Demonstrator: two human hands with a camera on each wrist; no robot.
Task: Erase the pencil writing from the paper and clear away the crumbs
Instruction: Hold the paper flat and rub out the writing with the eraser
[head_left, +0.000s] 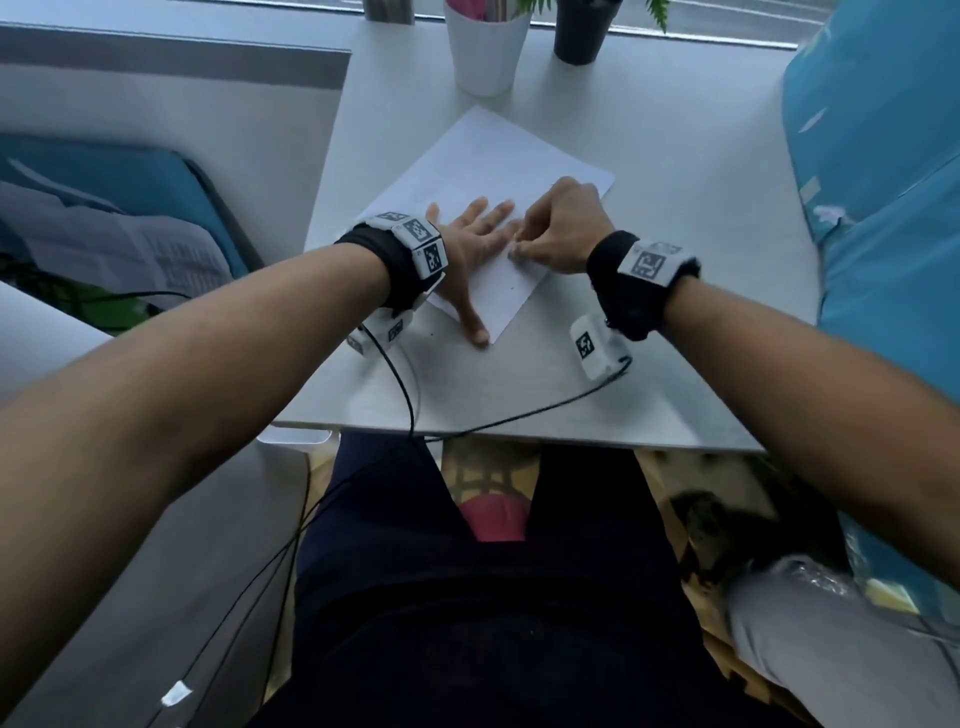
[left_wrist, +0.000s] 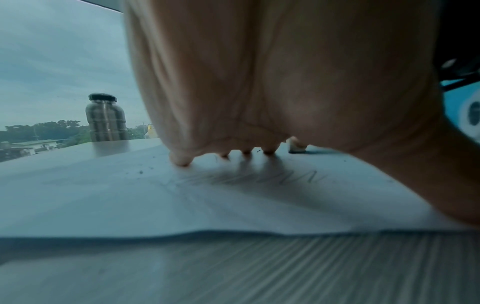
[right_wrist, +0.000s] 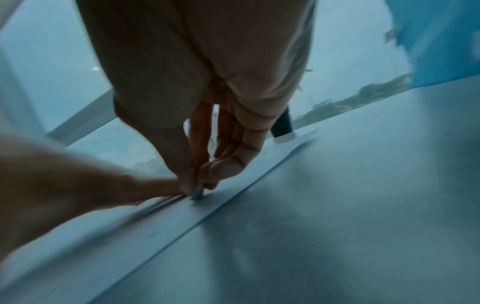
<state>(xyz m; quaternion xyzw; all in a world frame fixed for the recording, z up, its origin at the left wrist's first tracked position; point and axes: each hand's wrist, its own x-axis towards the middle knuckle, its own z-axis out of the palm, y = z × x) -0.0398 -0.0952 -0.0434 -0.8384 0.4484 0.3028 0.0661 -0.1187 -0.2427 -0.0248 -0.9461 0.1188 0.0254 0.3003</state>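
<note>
A white sheet of paper (head_left: 488, 156) lies slanted on the white table (head_left: 675, 364). My left hand (head_left: 472, 234) lies flat on it with fingers spread, pressing it down. My right hand (head_left: 561, 228) pinches a small white eraser (head_left: 514, 253) against the paper just beside the left fingertips. The left wrist view shows faint pencil scribbles (left_wrist: 259, 176) under the palm, dark crumbs (left_wrist: 141, 171) on the paper (left_wrist: 130, 201), and the eraser (left_wrist: 296, 147) beyond the fingertips (left_wrist: 182, 160). In the right wrist view the eraser (right_wrist: 198, 193) stands on edge on the paper (right_wrist: 182, 216) between thumb and fingers.
A white cup (head_left: 485, 52) and a dark plant pot (head_left: 579, 36) stand at the table's far edge, with a dark jar (left_wrist: 106, 119) near the window. Blue fabric (head_left: 883, 208) hangs on the right. Cables (head_left: 405, 395) trail over the near table edge.
</note>
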